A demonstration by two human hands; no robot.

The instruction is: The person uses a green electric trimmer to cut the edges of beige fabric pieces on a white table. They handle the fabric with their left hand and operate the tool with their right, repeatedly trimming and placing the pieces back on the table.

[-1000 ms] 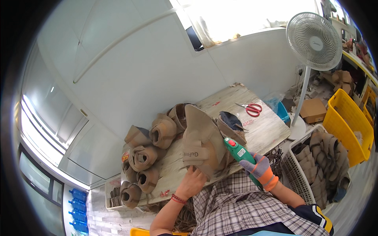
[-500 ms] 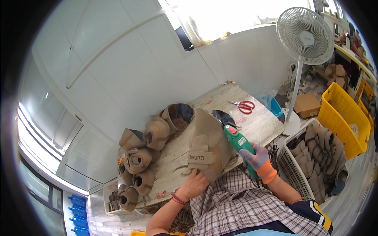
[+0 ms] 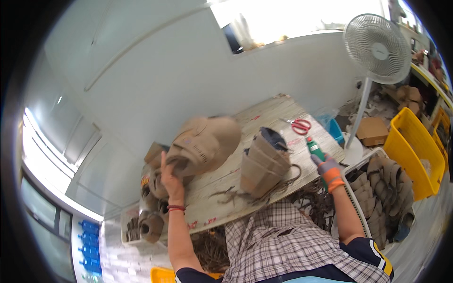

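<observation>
Beige pad (image 3: 203, 146) sits over the left part of the bench (image 3: 226, 184), blurred, at my left hand (image 3: 172, 181); those bare fingers point up along its open end, and from my feed I can't tell whether they grip it. My gloved right hand (image 3: 329, 170) is wrapped round a green tool (image 3: 315, 150), well apart from the pad. I judge the batch partway: several rolled pads (image 3: 156, 227) at the bench's left edge look dealt with, while one leaning stack (image 3: 264, 167) near the front seems left. To the right, I see a white basket (image 3: 364, 161) heaped with folded beige pieces (image 3: 387, 198), and a yellow bin (image 3: 406, 170) with something pale inside. Leftward, a white box (image 3: 124, 226) holds small folded bits (image 3: 133, 229).
</observation>
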